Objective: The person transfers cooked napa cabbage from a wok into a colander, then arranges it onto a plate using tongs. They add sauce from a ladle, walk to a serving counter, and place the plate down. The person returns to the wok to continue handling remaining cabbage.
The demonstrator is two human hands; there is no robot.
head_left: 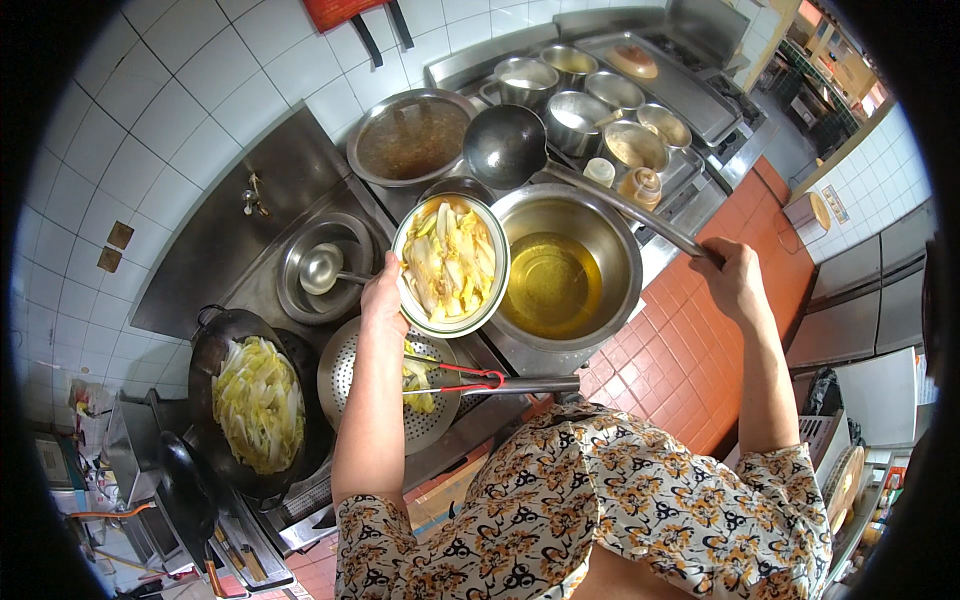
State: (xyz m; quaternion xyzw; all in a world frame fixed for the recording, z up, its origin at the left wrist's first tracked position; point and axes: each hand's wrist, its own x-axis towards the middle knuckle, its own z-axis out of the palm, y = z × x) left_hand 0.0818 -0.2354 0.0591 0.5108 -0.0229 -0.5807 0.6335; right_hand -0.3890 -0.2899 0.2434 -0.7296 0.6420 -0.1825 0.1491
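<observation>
My left hand (381,297) grips the near-left edge of a white bowl (468,328) with its thumb; the other fingers are mostly hidden. Cooked cabbage pieces (450,258) in brownish sauce fill this bowl. My right hand (733,278) is closed around the end of a long-handled black ladle (505,145). The ladle's round cup is beyond the bowl, to its upper right. Beneath the ladle's handle, a wide metal basin (625,232) holds yellow oil-like liquid. Below my left hand lie a perforated skimmer (343,385) and red-handled tongs (480,376), with cabbage bits on the skimmer.
At left, a black wok (205,375) holds more pale cabbage. Another ladle (320,268) rests in a metal basin. A pan of brown liquid (416,135) stands at the back. Several metal pots (575,115) crowd the far right counter, near small bottles (640,187).
</observation>
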